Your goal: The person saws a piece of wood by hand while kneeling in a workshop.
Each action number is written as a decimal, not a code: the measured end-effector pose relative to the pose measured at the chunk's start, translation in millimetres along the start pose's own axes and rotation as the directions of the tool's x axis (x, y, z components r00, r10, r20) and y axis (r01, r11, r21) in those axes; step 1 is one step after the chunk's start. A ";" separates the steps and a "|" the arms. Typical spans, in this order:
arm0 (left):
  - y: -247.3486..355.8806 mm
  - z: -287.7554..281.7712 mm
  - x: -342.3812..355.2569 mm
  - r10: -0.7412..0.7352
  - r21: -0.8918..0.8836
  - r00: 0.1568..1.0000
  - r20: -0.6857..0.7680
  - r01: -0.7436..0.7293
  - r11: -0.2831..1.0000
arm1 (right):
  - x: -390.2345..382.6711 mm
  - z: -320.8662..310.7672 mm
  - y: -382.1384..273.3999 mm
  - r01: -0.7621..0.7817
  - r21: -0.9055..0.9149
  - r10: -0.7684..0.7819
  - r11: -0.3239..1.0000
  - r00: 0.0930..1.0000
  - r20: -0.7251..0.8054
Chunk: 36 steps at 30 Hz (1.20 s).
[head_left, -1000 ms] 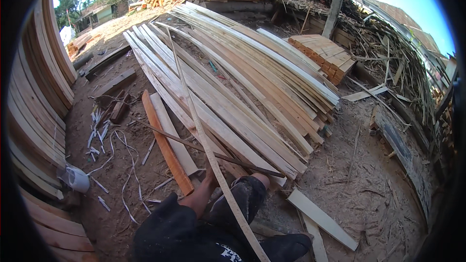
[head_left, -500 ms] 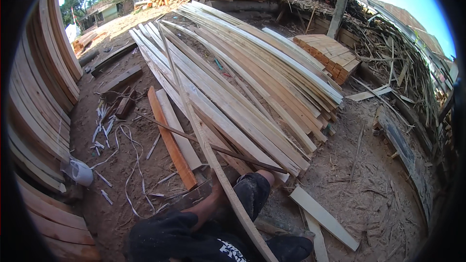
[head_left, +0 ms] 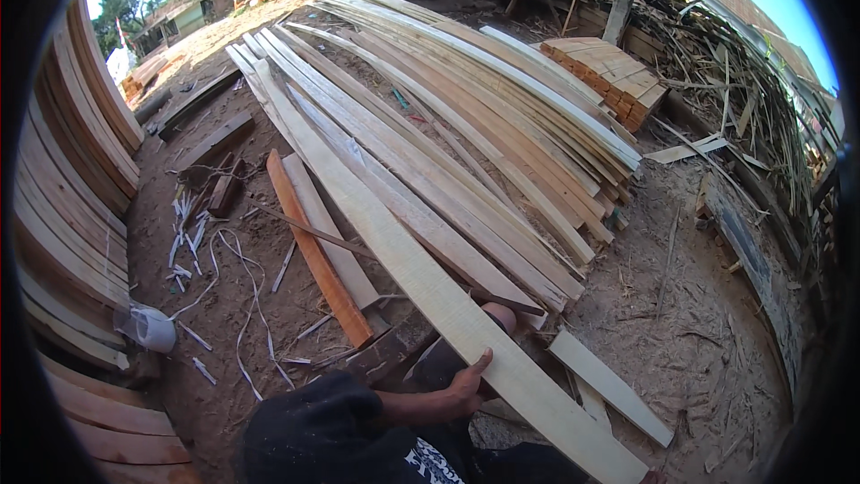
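A long pale wooden plank (head_left: 421, 280) runs slantwise from the far left pile to the lower right, its broad face up. My left hand (head_left: 468, 385) is closed on its left edge, the thumb on top and the other fingers hidden beneath. At the plank's near end, a small part of my right hand (head_left: 655, 477) shows at the lower edge, gripping the end; most of it is out of view. Beneath and beyond the plank lie many long sawn strips (head_left: 466, 134) in a spread pile. My knee (head_left: 499, 315) shows just beyond the plank.
An orange-brown board (head_left: 313, 246) and a dark thin stick (head_left: 309, 231) lie left of the plank. Short pale offcuts (head_left: 614, 385) lie to the right. Tall boards (head_left: 67, 188) stand at the left, near a white roll (head_left: 152, 327) and loose string (head_left: 255, 296). Stacked blocks (head_left: 605, 81) sit far right.
The plank has turned from its narrow edge to its broad face, and its near end has swung right. My left hand has come into sight on its edge; my right hand shows at its end.
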<state>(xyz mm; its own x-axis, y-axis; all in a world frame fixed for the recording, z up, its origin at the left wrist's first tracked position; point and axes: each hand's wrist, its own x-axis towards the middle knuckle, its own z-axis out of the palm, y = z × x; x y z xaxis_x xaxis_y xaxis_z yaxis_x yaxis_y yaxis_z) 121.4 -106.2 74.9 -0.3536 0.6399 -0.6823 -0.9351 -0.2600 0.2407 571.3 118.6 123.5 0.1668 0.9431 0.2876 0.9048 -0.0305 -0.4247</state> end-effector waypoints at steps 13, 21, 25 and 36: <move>21.6 -18.3 -33.1 -0.685 0.619 0.689 -0.234 0.649 0.441 | -154.4 38.5 -92.9 -0.207 0.349 0.175 0.914 0.977 0.120; 189.8 45.7 127.9 0.215 0.781 0.969 -0.119 -0.042 0.623 | -219.3 66.2 -91.9 -0.321 0.638 0.395 0.700 0.918 0.028; 202.2 21.6 185.3 0.163 0.443 0.807 -0.567 0.132 0.887 | -236.4 50.0 -110.2 -0.320 0.520 0.403 0.792 0.914 -0.051; 264.3 29.9 291.0 0.248 -0.399 0.812 -0.529 -0.496 0.771 | -255.3 25.4 -124.4 -0.351 0.654 0.422 0.670 0.905 0.054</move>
<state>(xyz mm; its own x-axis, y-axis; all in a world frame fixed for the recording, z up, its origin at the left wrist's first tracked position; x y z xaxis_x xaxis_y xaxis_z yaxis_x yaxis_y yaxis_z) -229.3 32.9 -39.4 -0.5066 0.0727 -0.8591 -0.5366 -0.8066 0.2481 406.1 -110.0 81.1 0.5117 0.8584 0.0348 0.2910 -0.1351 -0.9471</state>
